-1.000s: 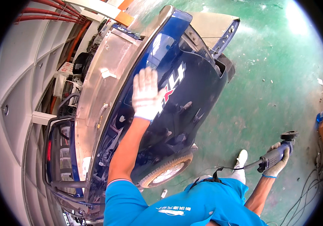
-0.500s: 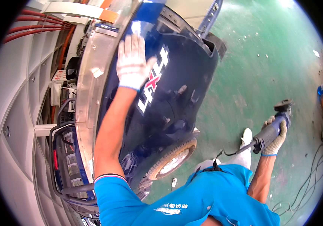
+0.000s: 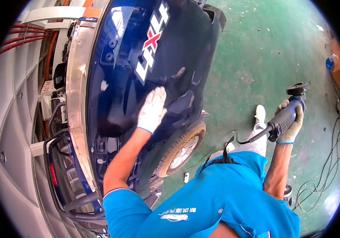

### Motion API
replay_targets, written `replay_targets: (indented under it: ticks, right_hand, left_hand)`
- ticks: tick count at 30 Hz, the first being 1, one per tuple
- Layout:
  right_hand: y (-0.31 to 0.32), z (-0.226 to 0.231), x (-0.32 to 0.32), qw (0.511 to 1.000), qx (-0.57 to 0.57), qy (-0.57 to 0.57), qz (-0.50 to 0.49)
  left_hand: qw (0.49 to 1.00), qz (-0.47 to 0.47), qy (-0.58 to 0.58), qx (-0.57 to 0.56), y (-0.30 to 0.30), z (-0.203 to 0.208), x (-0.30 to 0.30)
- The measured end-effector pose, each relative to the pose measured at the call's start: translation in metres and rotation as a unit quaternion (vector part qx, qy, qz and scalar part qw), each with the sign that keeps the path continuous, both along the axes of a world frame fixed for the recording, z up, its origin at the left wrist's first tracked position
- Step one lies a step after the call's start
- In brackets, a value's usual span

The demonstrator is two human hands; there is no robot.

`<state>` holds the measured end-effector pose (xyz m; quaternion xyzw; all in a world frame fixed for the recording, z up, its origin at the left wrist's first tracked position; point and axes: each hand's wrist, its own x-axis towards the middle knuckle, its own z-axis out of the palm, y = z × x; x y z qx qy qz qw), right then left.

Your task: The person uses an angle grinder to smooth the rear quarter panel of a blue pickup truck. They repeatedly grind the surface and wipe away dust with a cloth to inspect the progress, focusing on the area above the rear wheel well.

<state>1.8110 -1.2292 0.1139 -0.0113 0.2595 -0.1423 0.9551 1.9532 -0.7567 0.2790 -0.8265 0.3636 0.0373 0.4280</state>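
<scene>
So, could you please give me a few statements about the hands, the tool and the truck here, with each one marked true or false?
1. The right hand holds a grinder. True.
2. The left hand is bare. False: the left hand wears a white glove.
3. The grinder's disc is pressed against the truck. False: the disc is well apart from the truck, to its right in the picture.
4. In the picture, the wheel shows lower than the sticker on the truck's side. True.
5. The floor is green. True.
6. The blue bottle is beside the wheel. False: the blue bottle is near the picture's right side.
</scene>
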Motion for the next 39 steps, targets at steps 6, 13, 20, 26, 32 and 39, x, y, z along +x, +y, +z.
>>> replay_targets:
  ticks: [6, 13, 20, 26, 32, 39]
  right_hand:
    - [0.047, 0.002, -0.057, 0.997, -0.061, -0.031, -0.021]
    - [0.125, -0.004, -0.135, 0.997, -0.069, -0.001, -0.035]
    - [0.160, 0.012, -0.157, 0.997, -0.066, 0.018, -0.047]
    - [0.174, 0.007, -0.167, 0.998, -0.043, 0.007, -0.049]
    - [0.182, -0.008, -0.181, 0.997, -0.029, 0.072, -0.019]
    - [0.162, -0.025, -0.188, 0.996, -0.041, 0.079, 0.013]
  left_hand:
    - [0.994, 0.057, 0.053, -0.075, 0.058, -0.029, -0.087]
    - [0.995, 0.028, 0.039, -0.089, 0.112, 0.006, -0.163]
    - [0.990, 0.032, -0.086, -0.104, 0.114, 0.058, -0.139]
    - [0.990, -0.032, -0.106, -0.085, 0.060, 0.050, -0.062]
    - [0.977, -0.098, -0.128, -0.138, 0.022, -0.006, -0.013]
    - [0.994, 0.000, 0.018, -0.109, 0.055, -0.042, -0.087]
